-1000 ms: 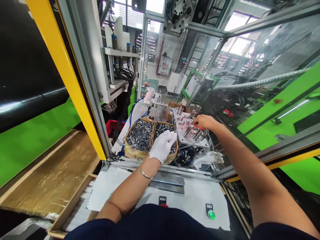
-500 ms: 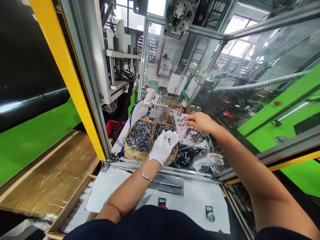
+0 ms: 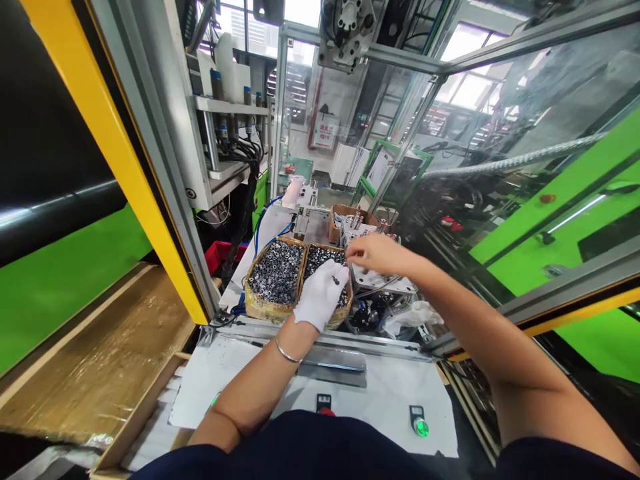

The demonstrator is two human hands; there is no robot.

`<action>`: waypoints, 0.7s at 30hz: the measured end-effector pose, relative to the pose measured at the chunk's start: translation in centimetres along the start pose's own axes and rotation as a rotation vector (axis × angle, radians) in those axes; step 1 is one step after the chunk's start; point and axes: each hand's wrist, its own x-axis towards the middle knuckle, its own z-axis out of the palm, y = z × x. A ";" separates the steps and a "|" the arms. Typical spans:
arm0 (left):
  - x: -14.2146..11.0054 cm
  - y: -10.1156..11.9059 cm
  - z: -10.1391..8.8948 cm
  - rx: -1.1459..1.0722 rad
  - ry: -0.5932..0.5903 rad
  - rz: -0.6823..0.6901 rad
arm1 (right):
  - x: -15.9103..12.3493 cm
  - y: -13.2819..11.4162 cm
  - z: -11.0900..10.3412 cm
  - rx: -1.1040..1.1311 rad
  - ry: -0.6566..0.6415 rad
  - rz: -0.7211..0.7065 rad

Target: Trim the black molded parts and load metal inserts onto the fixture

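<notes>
My left hand [image 3: 319, 295], in a white glove, rests cupped over the right one of two woven baskets [image 3: 250, 303] filled with small metal nuts [image 3: 276, 272]; a few nuts lie in its fingers. My bare right hand [image 3: 376, 254] hovers just right of the glove's fingertips, over the near edge of a metal fixture plate [image 3: 385, 283] with pins. Its fingers are pinched together; what they hold is too small to make out.
A spare white glove [image 3: 413, 313] lies below the fixture among hoses. A red stop button [image 3: 324, 403] and a lit green button [image 3: 419, 424] sit on the white panel in front. A yellow and grey frame post [image 3: 150, 173] stands left; clear guard panels enclose the right.
My right hand has drawn back left from the far part of the fixture toward the gloved left hand. The left hand stays on the basket. The green button is lit again.
</notes>
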 end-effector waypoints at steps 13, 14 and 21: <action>-0.9 0.8 -1.0 2.129 -0.097 0.562 | 0.5 11.8 3.5 0.356 -0.386 0.197; -1.1 0.8 -1.0 2.140 -0.092 0.567 | 0.7 11.8 3.6 0.365 -0.396 0.202; -2.4 1.4 -1.3 1.659 -0.048 0.644 | 1.0 11.9 3.7 0.386 -0.412 0.189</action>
